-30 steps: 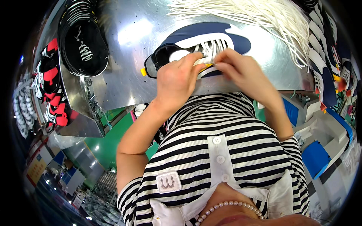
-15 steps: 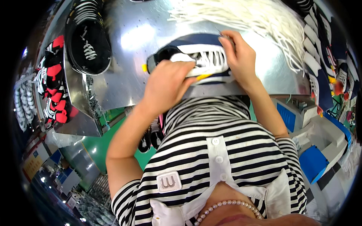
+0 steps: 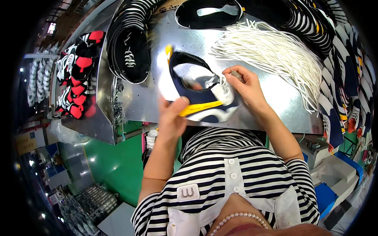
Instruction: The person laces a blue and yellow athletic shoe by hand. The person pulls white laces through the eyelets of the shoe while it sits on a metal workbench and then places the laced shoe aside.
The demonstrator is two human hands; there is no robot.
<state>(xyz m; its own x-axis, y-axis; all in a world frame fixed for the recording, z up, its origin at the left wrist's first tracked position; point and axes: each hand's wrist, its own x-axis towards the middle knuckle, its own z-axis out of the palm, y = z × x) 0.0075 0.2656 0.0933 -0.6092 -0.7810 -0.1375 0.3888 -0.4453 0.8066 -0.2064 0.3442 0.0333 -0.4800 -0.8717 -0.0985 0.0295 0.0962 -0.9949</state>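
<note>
A metal counter spans the upper frame. Mid-frame, I watch the navy-and-white shoe upper, its long axis slanting from upper left to lower right. The left hand, nearer, grips its lower-left side; the right hand, forearm angled up-left, pinches a small grey object just beside the white laces.

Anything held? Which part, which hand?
Left hand: shoe upper, by its side near the yellow stripe. Right hand: small grayish item, kind and gripped part unclear.
</note>
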